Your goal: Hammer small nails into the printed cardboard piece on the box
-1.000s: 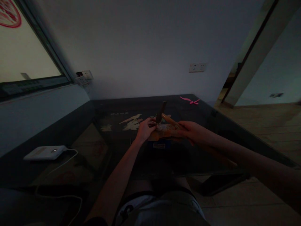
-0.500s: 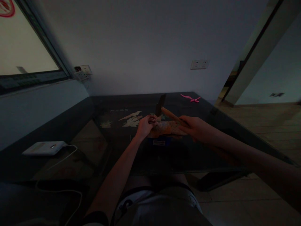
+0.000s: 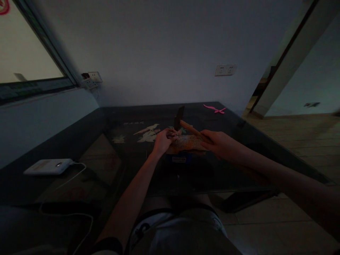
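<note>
Near the middle of the frame, the right hand is wrapped around the wooden handle of a hammer, fingers closed on it, with the dark head raised just left of the hand and above a speckled brown block. The block lies on a small blue box on the dark glass table. The left hand sits at the block's left end, fingertips pinched together right under the hammer head; it is too dim to tell what, if anything, they pinch. At lower left a white device with a white cable rests on the table. A pink ribbon lies at the far right of the tabletop, well apart from the hands
</note>
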`<state>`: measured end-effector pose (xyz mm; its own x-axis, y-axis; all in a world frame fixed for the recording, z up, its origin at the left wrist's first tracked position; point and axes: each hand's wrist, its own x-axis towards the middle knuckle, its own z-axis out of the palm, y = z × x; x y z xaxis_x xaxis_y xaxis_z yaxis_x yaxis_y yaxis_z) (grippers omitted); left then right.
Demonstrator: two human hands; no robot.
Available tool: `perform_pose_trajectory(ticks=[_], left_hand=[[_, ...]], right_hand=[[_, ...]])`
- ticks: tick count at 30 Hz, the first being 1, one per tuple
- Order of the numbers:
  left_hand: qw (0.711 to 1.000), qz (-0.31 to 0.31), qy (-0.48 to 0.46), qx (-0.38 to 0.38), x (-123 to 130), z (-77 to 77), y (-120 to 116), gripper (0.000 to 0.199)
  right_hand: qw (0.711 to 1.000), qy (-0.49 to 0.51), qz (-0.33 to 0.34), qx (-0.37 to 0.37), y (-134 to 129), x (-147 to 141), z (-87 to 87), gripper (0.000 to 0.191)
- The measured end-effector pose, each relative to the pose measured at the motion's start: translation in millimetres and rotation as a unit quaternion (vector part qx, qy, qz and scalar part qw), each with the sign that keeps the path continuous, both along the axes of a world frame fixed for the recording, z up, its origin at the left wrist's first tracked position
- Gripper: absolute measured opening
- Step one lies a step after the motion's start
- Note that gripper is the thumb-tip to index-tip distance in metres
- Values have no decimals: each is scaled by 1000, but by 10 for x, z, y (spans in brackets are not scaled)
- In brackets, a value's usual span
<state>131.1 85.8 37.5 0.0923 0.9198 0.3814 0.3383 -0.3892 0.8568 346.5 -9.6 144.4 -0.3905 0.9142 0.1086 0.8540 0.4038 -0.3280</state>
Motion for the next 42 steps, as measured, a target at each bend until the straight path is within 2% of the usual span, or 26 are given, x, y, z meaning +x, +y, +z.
perform_pose_trajectory(ticks=[5,11,17,23,28,34,39,42], left_hand=[[1000,-22,-18,-8,-9,-35,24,27],[1000,0,-2,-4,-7,-42,29,27],[1000,-12,-13,-9,-5,-36,21,28],[1000,8,-4,-10,13,-7,10,28],[1000,-8,-18,-18,0,-41,32,29],[1000,5,-9,0,-5,-49,38,30],[1000,-22,-17,-11,-13,-45,34,29],[1000,-14,-15,-12,-3,-22,18,28]], right_hand=[[1000,10,21,5,22,-8,-32,12],[1000,-6,-4,-10,-26,-15,22,15],[1000,-24,12,-2,-2,-35,21,15],[999,-43,8,-20,-20,-39,116,18],[997,-59,13,-46,-6,-62,113,19],[998,-52,2,-41,-31,-72,160,21],[997,-61,14,-45,-5,-60,118,19],[999,-42,4,-28,-25,-31,132,19]])
